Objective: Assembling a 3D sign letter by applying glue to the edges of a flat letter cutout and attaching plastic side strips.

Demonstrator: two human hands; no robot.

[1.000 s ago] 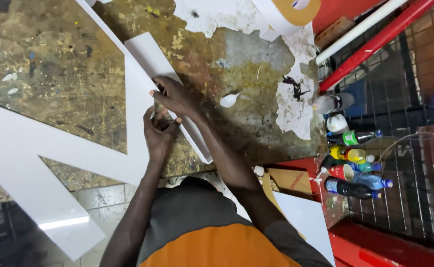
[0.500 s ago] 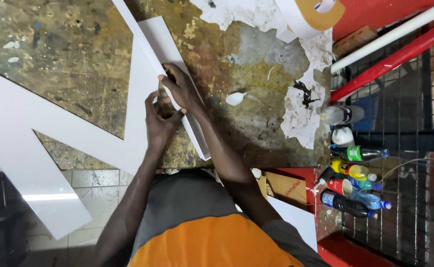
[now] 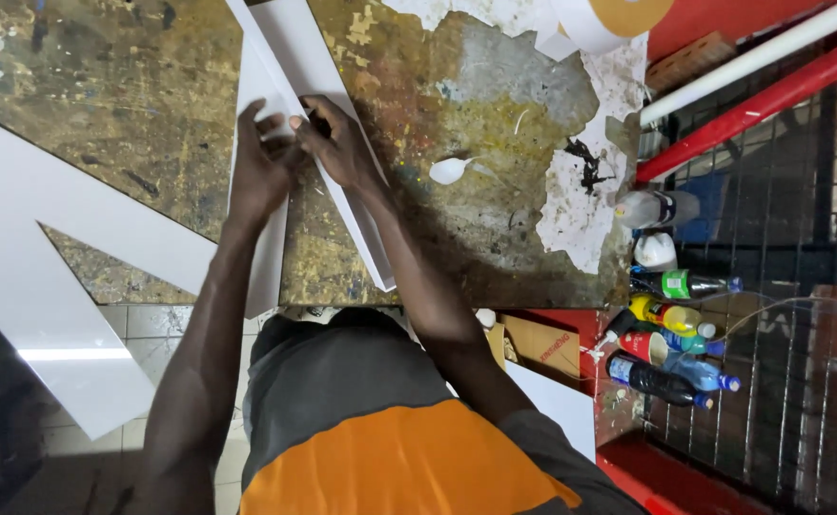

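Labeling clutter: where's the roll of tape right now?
The roll of tape sits at the top edge of the head view, right of centre, on torn white paper at the workbench's far right corner, beside the red frame.

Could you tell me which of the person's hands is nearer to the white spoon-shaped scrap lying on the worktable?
Right. The right hand grips the white strip just left of the spoon-shaped scrap; the left hand lies farther left, beyond the right hand.

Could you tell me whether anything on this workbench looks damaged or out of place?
Yes. The white covering on the bench's far right is torn, with ragged edges and a black smear on it. The bench top is stained and worn. A big white cut-out panel overhangs the near edge.
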